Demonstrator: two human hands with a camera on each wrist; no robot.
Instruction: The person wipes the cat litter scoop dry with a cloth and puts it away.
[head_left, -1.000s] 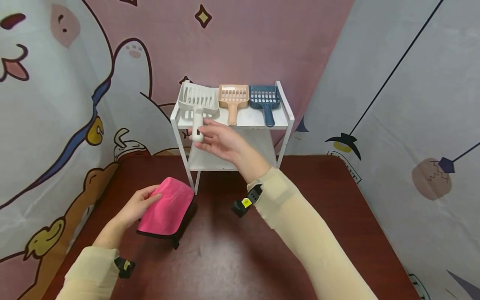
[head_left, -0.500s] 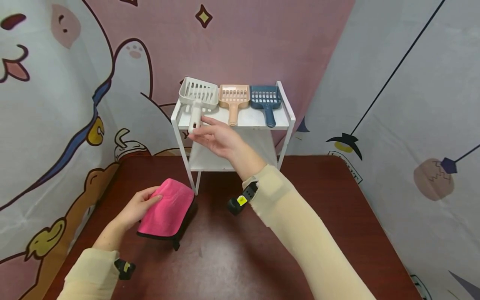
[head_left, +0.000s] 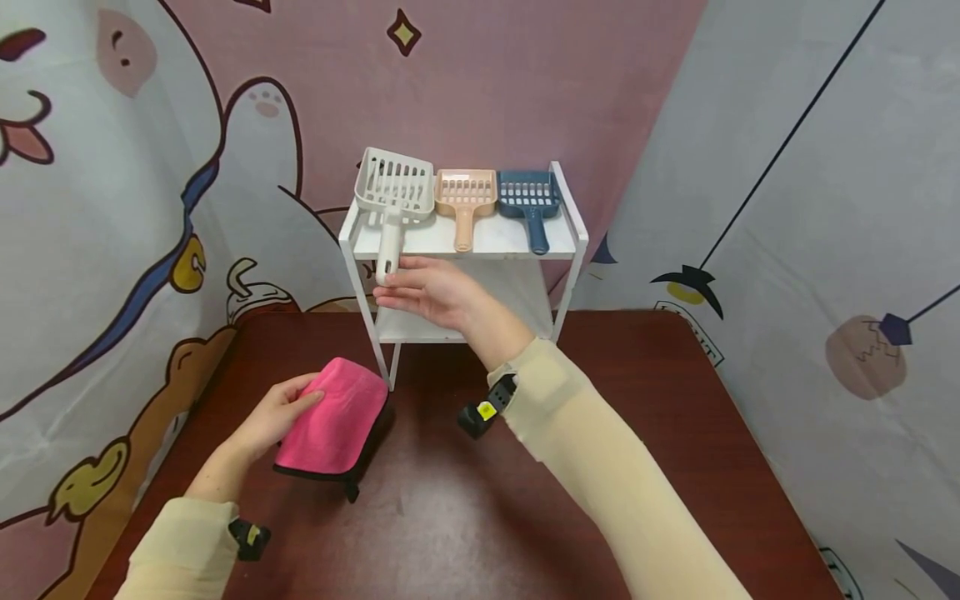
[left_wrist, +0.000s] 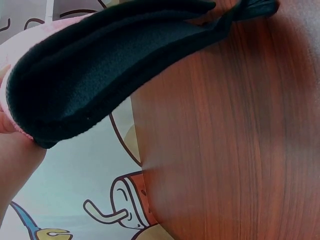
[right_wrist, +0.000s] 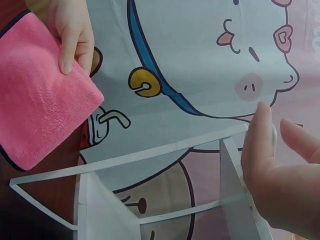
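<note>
Resting on the shelf's [head_left: 517, 242] left end, the white scoop [head_left: 393, 196] has its handle tip touched by the right hand's [head_left: 427, 287] loosely extended fingers; left hand [head_left: 273, 412] pinches pink cloth [head_left: 333, 417] on tabletop [head_left: 480, 500].

R hand [head_left: 431, 292] is stretched fwd toward 12 o'clock, palm turned left, fingers near straight, tips pointing to 10 o'clock, thumb apart from them. R forearm runs back to 5 o'clock, sleeve to the wrist. L hand [head_left: 273, 414] sits low at 8 o'clock, fingers loosely bent, thumb underneath, pinching; L forearm bent in close.
</note>
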